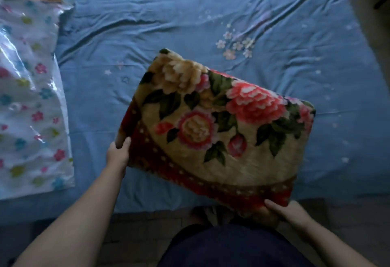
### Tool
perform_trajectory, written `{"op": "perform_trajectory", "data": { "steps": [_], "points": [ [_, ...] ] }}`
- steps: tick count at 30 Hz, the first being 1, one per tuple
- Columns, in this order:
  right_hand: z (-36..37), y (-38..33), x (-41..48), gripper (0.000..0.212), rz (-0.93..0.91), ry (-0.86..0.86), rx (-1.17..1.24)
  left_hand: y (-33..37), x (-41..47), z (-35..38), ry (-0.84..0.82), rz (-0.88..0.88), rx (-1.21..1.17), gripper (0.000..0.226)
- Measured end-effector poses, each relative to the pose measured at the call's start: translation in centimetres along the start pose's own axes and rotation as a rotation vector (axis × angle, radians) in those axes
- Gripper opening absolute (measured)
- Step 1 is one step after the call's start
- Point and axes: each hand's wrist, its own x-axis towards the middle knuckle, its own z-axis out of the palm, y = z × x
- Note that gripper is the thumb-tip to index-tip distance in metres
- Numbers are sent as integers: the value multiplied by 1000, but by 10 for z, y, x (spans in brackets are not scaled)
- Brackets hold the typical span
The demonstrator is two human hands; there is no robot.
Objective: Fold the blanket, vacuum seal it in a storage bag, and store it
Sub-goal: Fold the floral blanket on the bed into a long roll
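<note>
Folded blanket [219, 131] dead centre, tilted over the near part of the bed [211, 13], its near corner past the bed's front edge. Left hand [118, 152] grips its left edge, right hand [291, 214] the near corner. Storage bag [31, 102] lies flat on the bed, well off to the left.

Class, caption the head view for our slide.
Folded blanket gripped by left hand and right hand over the bed, storage bag alongside.

The person has 2 bare forearms [88, 207] and wears dark navy clothing [232, 247].
</note>
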Motion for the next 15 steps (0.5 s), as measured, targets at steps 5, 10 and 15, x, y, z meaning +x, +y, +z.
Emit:
{"op": "perform_trajectory", "data": {
  "steps": [5,10,15],
  "points": [
    [-33,-60,6,129,-250,435,-645,8,-35,24,226,354,646,97],
    [46,-159,31,118,-893,522,-1086,24,-76,78,-53,679,1068,96],
    [112,-193,67,103,-675,272,-1488,22,-72,92,-273,460,1160,89]
  ]
}}
